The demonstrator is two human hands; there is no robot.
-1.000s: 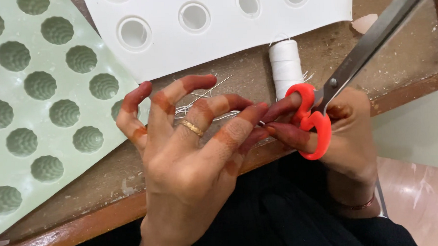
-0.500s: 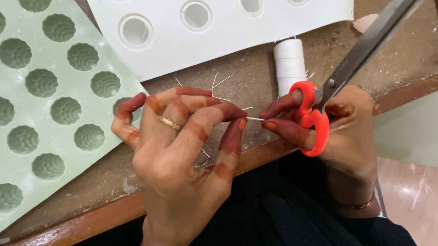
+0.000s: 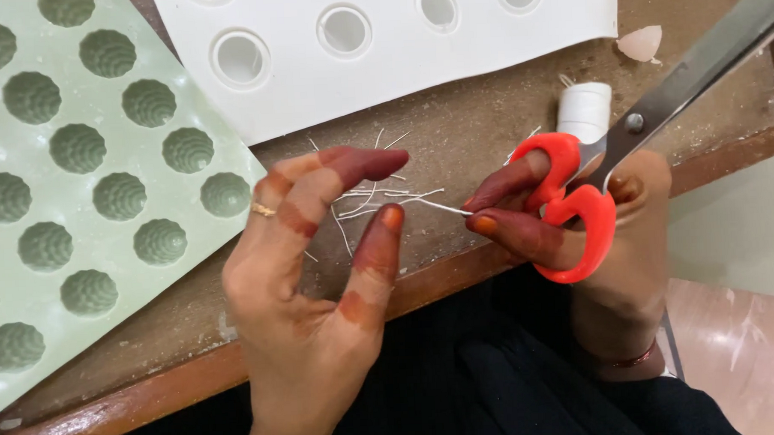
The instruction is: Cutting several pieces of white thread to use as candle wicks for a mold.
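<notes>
Working from the left, you had the pale green mould (image 3: 77,194) with its ribbed round cavities lying flat on the wooden table (image 3: 478,137), and the white mould (image 3: 382,63) with plain round holes lay just beyond it, farther from you. Your left hand (image 3: 312,272) hovered over the table's near edge, released and gripping nothing, its thumb and forefinger spread just above a small scatter of cut white thread pieces (image 3: 361,201). Between your hands ran one thin white thread (image 3: 438,206), its right end pinched in the fingertips of your right hand (image 3: 576,228). That same hand also carried the red-handled scissors (image 3: 592,185), blades closed and pointing to the far right. A white spool (image 3: 584,109) stood just behind the scissors.

To do this well, I judge you needed to close the left fingertips on the thread's free end, pull it taut between both hands, and keep the scissor tips angled away from your fingers.
</notes>
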